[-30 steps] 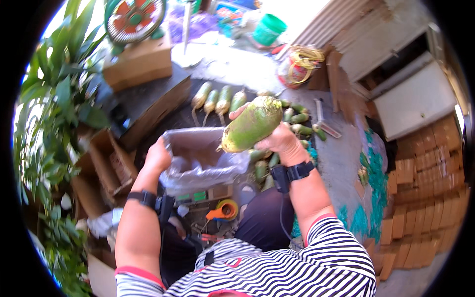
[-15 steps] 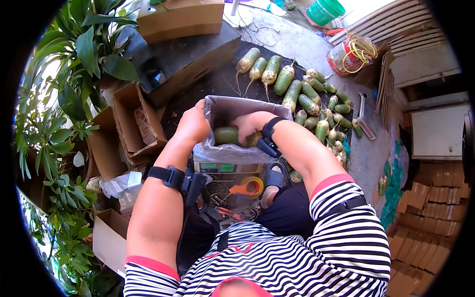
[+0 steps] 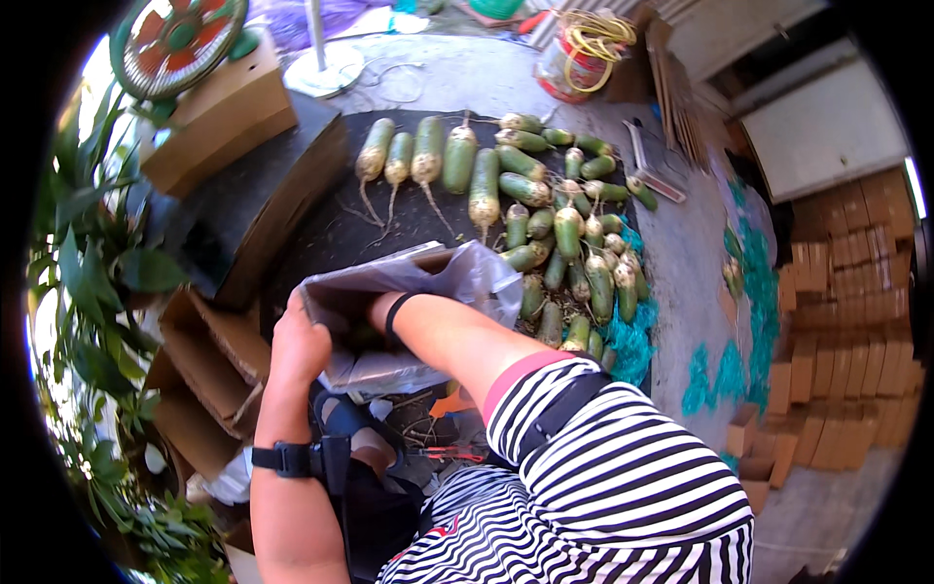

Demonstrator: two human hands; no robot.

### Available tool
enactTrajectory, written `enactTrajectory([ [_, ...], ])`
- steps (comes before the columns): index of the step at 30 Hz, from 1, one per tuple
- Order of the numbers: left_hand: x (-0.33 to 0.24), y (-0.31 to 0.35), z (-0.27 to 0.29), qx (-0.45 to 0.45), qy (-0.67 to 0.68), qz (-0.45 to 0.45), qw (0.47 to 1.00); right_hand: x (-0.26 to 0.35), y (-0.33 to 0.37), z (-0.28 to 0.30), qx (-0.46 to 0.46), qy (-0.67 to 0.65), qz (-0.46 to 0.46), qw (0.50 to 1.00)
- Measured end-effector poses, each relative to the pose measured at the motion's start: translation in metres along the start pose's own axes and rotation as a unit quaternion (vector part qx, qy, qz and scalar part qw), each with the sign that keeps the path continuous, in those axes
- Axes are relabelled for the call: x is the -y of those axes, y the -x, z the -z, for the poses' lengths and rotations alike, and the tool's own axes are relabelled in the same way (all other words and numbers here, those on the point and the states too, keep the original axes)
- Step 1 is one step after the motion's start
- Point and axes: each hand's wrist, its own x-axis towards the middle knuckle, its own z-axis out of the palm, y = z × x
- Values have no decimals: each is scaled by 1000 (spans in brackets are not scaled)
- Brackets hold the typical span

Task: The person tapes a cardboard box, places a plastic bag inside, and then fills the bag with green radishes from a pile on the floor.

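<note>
A cardboard box lined with clear plastic stands tilted in front of me. My left hand is closed over its left rim, fingers hooked at the upper corner. Reaching inside, my right hand shows only its back near the wrist; its fingers are hidden by the box and its shadow. Something dark green lies dimly in the box beside that hand. Beyond the box, a row of long green radishes with pale, earthy ends rests on a dark mat; many more lie heaped to the right.
Empty-looking open cartons and leafy plants crowd the left. A fan stands on a carton at the far left. A bucket with coiled yellow hose is at the back. Stacked brown cartons line the right; red-handled pliers lie below the box.
The view has swung right, bringing the fan into sight. The box is now more tilted. My right hand has gone deeper into it, hiding the fingers that were on a green radish.
</note>
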Motion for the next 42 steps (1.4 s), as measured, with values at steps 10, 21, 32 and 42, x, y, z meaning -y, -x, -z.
enactTrajectory([
  [10,28,-24,-19,1,-24,42,999,-14,255,76,-224,-321,161,906],
  [21,35,-32,-7,58,-7,61,996,-82,265,-332,-373,-796,-298,372],
  [32,59,-36,-2,33,-93,-1,995,-93,256,-426,-390,-801,-335,307],
  [42,71,-45,10,56,-186,34,980,-274,336,-476,-478,-476,-654,342],
])
